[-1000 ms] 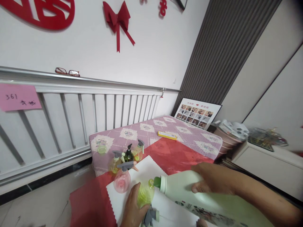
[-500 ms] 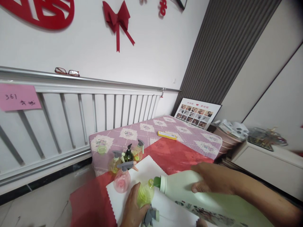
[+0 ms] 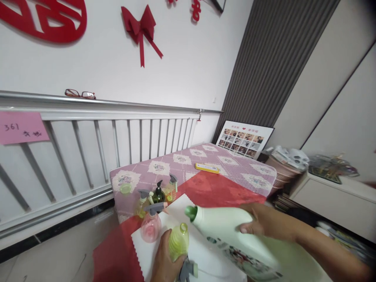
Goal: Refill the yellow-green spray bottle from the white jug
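Note:
My left hand (image 3: 168,256) is wrapped round a yellow-green spray bottle (image 3: 179,242) with its neck uncovered. Beside those fingers lies a grey spray head (image 3: 188,270). My right hand (image 3: 258,221) grips a large pale green jug (image 3: 232,231) from above, tilted with its dark green spout (image 3: 191,213) pointing left. That spout is apart from the bottle's neck, up and to its right. Just left of my left hand stands a pink spray bottle (image 3: 151,229) with a grey trigger. The jug's lower end is blurred.
Behind the pink bottle stand a dark green pump bottle (image 3: 159,194), a yellow bottle (image 3: 142,205) and an orange-tinted bottle (image 3: 170,191). A light green lid (image 3: 125,188) and a yellow box (image 3: 207,168) lie on the patterned tablecloth (image 3: 182,159). A white radiator (image 3: 126,137) runs along the wall.
The jug's spout has lifted off the bottle's neck, and the jug has tipped back somewhat. My left hand still holds the spray bottle in nearly the same place.

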`<state>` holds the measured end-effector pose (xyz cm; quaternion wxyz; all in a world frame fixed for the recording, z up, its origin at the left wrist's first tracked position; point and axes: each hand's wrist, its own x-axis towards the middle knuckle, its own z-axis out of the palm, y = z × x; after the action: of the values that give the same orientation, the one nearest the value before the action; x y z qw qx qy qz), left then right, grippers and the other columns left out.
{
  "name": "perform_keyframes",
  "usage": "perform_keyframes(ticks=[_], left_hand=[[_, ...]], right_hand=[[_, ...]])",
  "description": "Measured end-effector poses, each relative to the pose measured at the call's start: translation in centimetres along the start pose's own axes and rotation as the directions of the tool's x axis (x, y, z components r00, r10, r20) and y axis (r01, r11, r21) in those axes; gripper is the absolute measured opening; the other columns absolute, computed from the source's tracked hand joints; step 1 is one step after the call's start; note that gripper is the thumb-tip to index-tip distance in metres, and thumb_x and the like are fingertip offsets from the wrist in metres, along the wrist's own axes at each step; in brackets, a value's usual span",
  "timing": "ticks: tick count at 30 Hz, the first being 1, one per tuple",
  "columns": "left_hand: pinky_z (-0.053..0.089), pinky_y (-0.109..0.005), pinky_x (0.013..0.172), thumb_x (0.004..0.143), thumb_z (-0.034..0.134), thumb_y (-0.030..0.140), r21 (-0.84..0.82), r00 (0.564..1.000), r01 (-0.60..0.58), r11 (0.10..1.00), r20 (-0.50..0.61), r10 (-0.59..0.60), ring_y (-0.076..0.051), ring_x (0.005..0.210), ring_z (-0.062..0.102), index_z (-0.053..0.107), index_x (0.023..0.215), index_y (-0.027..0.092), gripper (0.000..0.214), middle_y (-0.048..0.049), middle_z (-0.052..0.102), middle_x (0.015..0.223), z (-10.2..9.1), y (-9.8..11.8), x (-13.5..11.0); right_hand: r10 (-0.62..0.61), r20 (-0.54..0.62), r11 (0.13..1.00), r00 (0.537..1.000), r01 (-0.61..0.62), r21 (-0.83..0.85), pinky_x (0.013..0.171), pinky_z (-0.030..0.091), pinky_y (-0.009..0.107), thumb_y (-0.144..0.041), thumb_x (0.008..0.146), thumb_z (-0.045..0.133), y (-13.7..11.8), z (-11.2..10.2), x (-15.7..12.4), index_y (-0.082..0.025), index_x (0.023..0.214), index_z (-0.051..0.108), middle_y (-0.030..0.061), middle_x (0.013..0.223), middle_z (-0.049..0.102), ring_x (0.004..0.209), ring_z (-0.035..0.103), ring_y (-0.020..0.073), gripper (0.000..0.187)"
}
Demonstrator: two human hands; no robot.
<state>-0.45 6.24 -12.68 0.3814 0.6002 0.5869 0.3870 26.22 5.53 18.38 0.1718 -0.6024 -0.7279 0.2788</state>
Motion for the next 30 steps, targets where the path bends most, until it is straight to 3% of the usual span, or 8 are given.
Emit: perform_keyframes(ticks=[3,8,11,15,20,26,28,30], left_hand=[[0.039,-0.038,0.114,0.064,0.064,0.029,-0.005,1.000,-0.005,1.000,-0.008,0.005,-0.028,0.135,0.049,0.037,0.138,0.013,0.081,-0.0174,0.051,0.146,0.2,-0.4,0.1],[0.042,-0.039,0.112,0.064,0.064,0.029,0.018,0.999,-0.018,1.000,-0.037,0.019,-0.030,0.135,0.049,0.036,0.137,0.011,0.081,-0.0209,0.051,0.146,0.7,-1.0,0.1],[0.042,-0.040,0.111,0.064,0.064,0.030,0.044,0.996,-0.045,0.998,-0.072,0.048,-0.031,0.134,0.050,0.037,0.136,0.010,0.079,-0.0218,0.052,0.144,1.2,-1.4,0.0],[0.044,-0.040,0.111,0.064,0.063,0.028,0.099,0.985,-0.088,0.991,-0.140,0.102,-0.032,0.134,0.050,0.035,0.138,0.009,0.082,-0.0220,0.052,0.144,1.7,-1.9,0.1],[0.040,-0.040,0.115,0.065,0.062,0.024,0.120,0.988,-0.110,0.987,-0.094,0.122,-0.031,0.142,0.040,0.024,0.145,0.007,0.091,-0.0225,0.041,0.152,1.4,-2.5,0.3],[0.040,-0.044,0.114,0.070,0.064,0.028,0.117,0.985,-0.135,0.984,-0.094,0.146,-0.031,0.140,0.043,0.030,0.144,0.012,0.083,-0.0200,0.044,0.151,1.1,-2.6,0.2],[0.041,-0.044,0.114,0.071,0.064,0.029,0.111,0.985,-0.134,0.985,-0.093,0.145,-0.031,0.139,0.045,0.033,0.142,0.013,0.080,-0.0196,0.047,0.148,1.0,-2.6,0.2],[0.041,-0.044,0.114,0.070,0.064,0.027,0.107,0.987,-0.129,0.986,-0.084,0.138,-0.030,0.138,0.046,0.035,0.141,0.014,0.078,-0.0184,0.049,0.147,1.0,-2.6,0.1]], right_hand=[[0.101,0.046,0.992,0.994,-0.105,0.072,0.055,0.049,0.024,-0.047,0.074,0.070,1.7,0.3,0.8,-0.021,0.091,0.074,0.0043,0.086,0.077,0.074,0.070,0.0224,0.032],[0.136,-0.317,0.971,0.939,-0.063,0.231,0.048,0.042,0.025,-0.047,0.070,0.071,4.6,3.1,2.8,-0.019,0.090,0.071,0.0033,0.076,0.075,0.061,0.064,0.0197,0.035],[0.162,-0.478,0.954,0.863,-0.014,0.298,0.058,0.048,0.030,-0.049,0.069,0.070,6.0,6.4,4.3,-0.019,0.089,0.068,0.0060,0.081,0.075,0.070,0.067,0.0238,0.036],[0.190,-0.580,0.930,0.792,0.044,0.365,0.073,0.054,0.036,-0.053,0.075,0.060,8.0,12.0,6.1,-0.017,0.104,0.061,0.0119,0.101,0.074,0.089,0.068,0.0285,0.046],[0.214,-0.607,0.910,0.765,0.069,0.409,0.081,0.054,0.042,-0.051,0.077,0.056,10.2,17.5,6.7,-0.016,0.103,0.058,0.0146,0.099,0.073,0.092,0.068,0.0302,0.044],[0.210,-0.579,0.916,0.788,0.048,0.398,0.083,0.055,0.043,-0.045,0.076,0.060,10.7,17.5,4.6,-0.020,0.107,0.060,0.0110,0.106,0.073,0.096,0.068,0.0292,0.040],[0.252,-0.620,0.922,0.743,0.010,0.386,0.085,0.054,0.045,-0.048,0.077,0.060,10.8,17.3,3.1,-0.020,0.112,0.057,0.0133,0.113,0.070,0.103,0.065,0.0319,0.045],[0.253,-0.670,0.941,0.698,-0.016,0.339,0.081,0.055,0.045,-0.048,0.081,0.056,10.7,18.0,1.4,-0.022,0.109,0.056,0.0118,0.103,0.070,0.095,0.066,0.0313,0.039]])
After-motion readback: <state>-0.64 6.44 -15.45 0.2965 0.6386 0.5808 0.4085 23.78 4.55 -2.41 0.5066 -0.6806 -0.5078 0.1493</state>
